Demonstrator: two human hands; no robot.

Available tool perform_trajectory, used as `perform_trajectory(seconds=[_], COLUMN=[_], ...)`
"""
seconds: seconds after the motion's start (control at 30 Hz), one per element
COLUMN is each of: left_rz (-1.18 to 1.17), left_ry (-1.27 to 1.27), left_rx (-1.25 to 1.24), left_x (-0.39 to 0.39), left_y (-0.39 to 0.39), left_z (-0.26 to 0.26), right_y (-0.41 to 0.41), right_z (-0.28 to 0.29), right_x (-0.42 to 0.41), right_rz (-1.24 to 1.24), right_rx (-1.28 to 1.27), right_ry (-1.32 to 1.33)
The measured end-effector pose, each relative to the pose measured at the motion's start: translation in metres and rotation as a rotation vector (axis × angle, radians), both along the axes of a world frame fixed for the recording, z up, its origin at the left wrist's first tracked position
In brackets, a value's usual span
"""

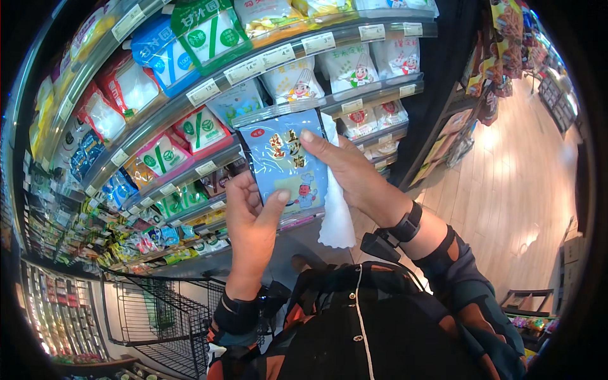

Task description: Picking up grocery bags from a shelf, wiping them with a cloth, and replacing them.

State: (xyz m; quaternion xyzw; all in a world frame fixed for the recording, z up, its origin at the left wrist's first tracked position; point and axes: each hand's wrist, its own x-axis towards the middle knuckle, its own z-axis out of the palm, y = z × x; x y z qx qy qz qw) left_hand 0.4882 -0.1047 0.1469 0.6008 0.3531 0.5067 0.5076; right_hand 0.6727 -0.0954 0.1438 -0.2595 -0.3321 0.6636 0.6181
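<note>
A blue plastic food packet (285, 161) with a cartoon chef on its front is held upright between my two hands, before the shelves. My left hand (256, 218) grips its lower left edge, the thumb on the front and the fingers behind. My right hand (346, 166) holds the upper right side, its thumb on the front. A white cloth or tissue (336, 209) hangs from my right hand along the packet's right edge. The packet hides parts of my fingers. Both wrists wear black straps.
Shelves with price rails (256, 66) hold bagged goods, among them white bags with a chef picture (351, 69). A black wire shopping cart (156, 323) stands at lower left. Hanging snack packets (508, 42) are at upper right, beside a wood-look floor (513, 180).
</note>
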Motion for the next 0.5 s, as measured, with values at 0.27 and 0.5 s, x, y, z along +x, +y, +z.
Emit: perform_trajectory(seconds=[0.27, 0.5], left_rz=[0.056, -0.012], left_ry=[0.075, -0.075], left_rx=[0.234, 0.052], left_x=[-0.003, 0.017], left_y=[-0.001, 0.013], left_z=[-0.018, 0.003], right_y=[0.003, 0.002], right_z=[-0.002, -0.004], right_x=[0.0, 0.004], right_rz=[-0.046, -0.069], right_rx=[0.001, 0.037], right_ry=[0.018, -0.139])
